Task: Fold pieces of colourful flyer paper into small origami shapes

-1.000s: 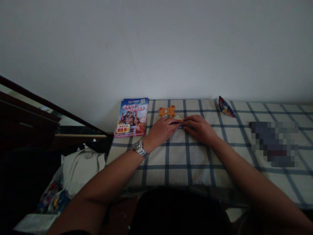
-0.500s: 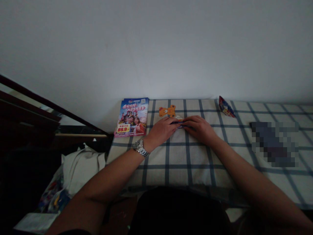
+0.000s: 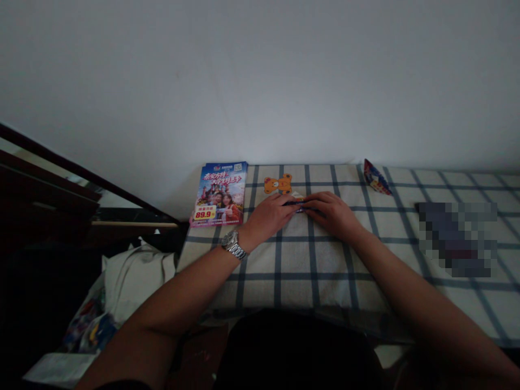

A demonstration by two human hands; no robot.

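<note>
My left hand (image 3: 268,215), with a metal watch (image 3: 233,244) on its wrist, and my right hand (image 3: 331,212) meet at the middle of the checked tablecloth (image 3: 309,260). Between their fingertips lies a small folded piece of coloured paper (image 3: 299,202), pressed flat on the cloth. Both hands have their fingers curled down onto it. Most of the paper is hidden under the fingers. An orange bear-shaped cutout (image 3: 278,184) lies just beyond the left hand.
A colourful leaflet (image 3: 219,193) lies at the table's far left corner. A folded paper shape (image 3: 376,177) stands at the back right by the white wall. A blurred dark patch (image 3: 457,235) is on the right. Cloth and bags (image 3: 130,276) sit left of the table.
</note>
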